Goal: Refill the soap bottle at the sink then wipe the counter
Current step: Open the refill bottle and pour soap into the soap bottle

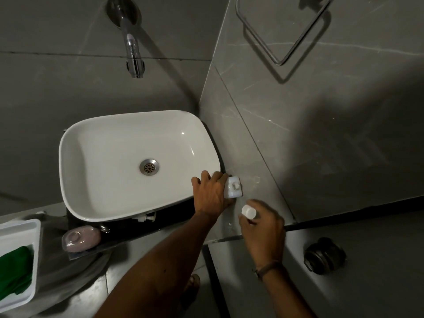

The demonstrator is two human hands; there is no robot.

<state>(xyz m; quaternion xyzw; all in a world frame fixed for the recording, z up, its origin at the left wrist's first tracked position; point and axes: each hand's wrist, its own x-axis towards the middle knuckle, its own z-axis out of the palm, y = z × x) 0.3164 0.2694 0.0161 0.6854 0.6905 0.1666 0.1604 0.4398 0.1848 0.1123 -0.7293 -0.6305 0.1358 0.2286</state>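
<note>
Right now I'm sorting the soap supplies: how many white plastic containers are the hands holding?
2. The left hand steadies a square white bottle beside the sink; the right hand holds a small round white bottle just in front of it. Others may be hidden.

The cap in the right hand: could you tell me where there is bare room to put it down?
The counter between basin and right wall is bare. Crowded at the bottle, cap, both hands.
</note>
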